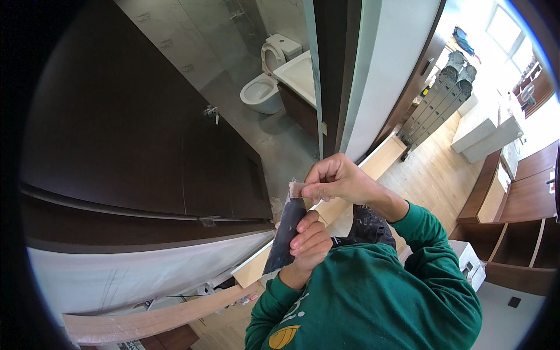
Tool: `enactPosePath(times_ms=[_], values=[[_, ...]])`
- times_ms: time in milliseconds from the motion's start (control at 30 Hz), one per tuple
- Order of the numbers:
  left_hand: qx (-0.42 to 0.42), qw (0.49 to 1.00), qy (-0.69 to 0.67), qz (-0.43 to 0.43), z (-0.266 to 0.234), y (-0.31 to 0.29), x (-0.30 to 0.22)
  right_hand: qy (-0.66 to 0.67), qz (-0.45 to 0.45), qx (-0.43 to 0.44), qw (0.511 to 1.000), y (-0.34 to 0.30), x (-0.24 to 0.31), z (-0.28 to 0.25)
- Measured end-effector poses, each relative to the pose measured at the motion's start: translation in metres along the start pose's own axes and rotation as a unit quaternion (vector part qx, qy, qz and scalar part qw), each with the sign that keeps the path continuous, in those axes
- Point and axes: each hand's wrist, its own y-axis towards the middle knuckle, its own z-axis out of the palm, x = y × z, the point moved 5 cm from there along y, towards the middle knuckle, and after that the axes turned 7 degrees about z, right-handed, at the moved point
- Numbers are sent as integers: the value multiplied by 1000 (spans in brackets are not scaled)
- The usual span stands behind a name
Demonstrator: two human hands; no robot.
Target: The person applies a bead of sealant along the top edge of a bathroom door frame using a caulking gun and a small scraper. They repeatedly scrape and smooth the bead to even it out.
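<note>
My left hand (309, 240) is closed round a flat, dark grey rectangular piece (286, 230) with a pale, rough edge, held upright in front of my chest. What kind of thing it is, I cannot make out. At its upper end sits a small brownish strip (297, 189). My right hand (335, 179) pinches this strip between thumb and fingers, just above the left hand. The lower part of the dark piece reaches down past my left wrist.
A dark door (134, 128) stands open at the left, with a toilet (261, 93) and washbasin beyond. Pale wooden boards (382, 156) lie near me. A folded metal ladder (434, 111) leans at the right. Brown shelving (516, 239) stands at the far right.
</note>
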Motion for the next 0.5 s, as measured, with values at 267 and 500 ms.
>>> enactPosePath(times_ms=[267, 500], values=[[-160, 780, 530, 292, 28, -4, -76, 19, -105, -129, 986, -33, 15, -25], [-104, 424, 763, 477, 85, -18, -84, 20, -5, -179, 984, -44, -16, -8]])
